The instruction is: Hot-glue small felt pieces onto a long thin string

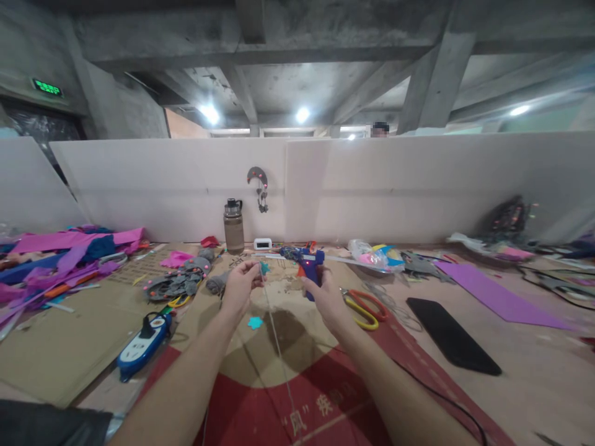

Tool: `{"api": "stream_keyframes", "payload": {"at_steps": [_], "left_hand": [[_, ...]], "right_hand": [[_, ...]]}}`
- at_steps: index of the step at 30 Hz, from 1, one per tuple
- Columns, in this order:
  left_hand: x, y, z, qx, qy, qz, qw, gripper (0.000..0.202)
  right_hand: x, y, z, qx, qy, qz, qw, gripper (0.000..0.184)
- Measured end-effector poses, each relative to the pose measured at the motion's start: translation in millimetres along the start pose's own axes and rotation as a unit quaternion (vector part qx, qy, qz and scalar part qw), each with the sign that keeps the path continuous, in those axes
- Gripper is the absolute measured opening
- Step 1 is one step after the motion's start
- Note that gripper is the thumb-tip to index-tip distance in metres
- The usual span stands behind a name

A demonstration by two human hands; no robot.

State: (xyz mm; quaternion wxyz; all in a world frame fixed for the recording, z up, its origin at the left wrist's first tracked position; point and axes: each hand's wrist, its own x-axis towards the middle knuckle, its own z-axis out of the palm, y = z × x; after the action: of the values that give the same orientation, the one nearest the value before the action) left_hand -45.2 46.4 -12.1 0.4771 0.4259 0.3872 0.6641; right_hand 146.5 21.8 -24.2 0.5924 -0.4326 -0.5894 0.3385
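My left hand (242, 286) is closed in a pinch on a small teal cut-out (264, 267), and a thin grey string (275, 328) runs from those fingers down toward me. Wrapped around the handle of a blue hot glue gun (312, 271) with an orange trigger is my right hand (325, 296). The gun's nozzle points left, above and a little apart from my left fingertips. On the cardboard below lies a second teal cut-out (255, 323), shaped like a flower. Whether the string touches the held piece, I cannot tell.
Scissors with red and yellow handles (365, 308) lie beside my right wrist, near a black phone (453, 334). On the left are a power strip (145, 345), grey felt pieces (179, 279) and pink and purple scraps (74, 254). A bottle (233, 228) stands before the white partition (186, 167).
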Motion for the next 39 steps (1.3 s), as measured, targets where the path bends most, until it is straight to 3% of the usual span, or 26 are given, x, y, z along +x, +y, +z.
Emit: {"api": "stream_keyframes", "payload": {"at_steps": [4,7,16,31,39], "left_hand": [[-0.2,0.3,0.3,0.000,0.000,-0.001,1.000,0.036],[-1.0,1.2,0.4,0.003,-0.002,0.001,1.000,0.035],[-1.8,1.5,0.2,0.021,0.004,0.012,1.000,0.041],[-2.8,0.3,2.7,0.043,0.000,0.018,0.999,0.034],[-3.8,0.9,4.4,0.044,0.002,0.025,0.999,0.033]], "right_hand": [[-5.5,-8.3,3.6,0.078,-0.063,0.008,0.995,0.029],[-9.8,-13.9,7.7,0.075,-0.091,0.002,0.993,0.028],[-18.9,-25.8,4.8,-0.137,-0.055,-0.072,0.986,0.032],[-22.5,-30.0,5.2,-0.217,-0.054,-0.112,0.968,0.028],[-23.4,-35.3,5.1,-0.242,-0.072,-0.102,0.962,0.030]]}}
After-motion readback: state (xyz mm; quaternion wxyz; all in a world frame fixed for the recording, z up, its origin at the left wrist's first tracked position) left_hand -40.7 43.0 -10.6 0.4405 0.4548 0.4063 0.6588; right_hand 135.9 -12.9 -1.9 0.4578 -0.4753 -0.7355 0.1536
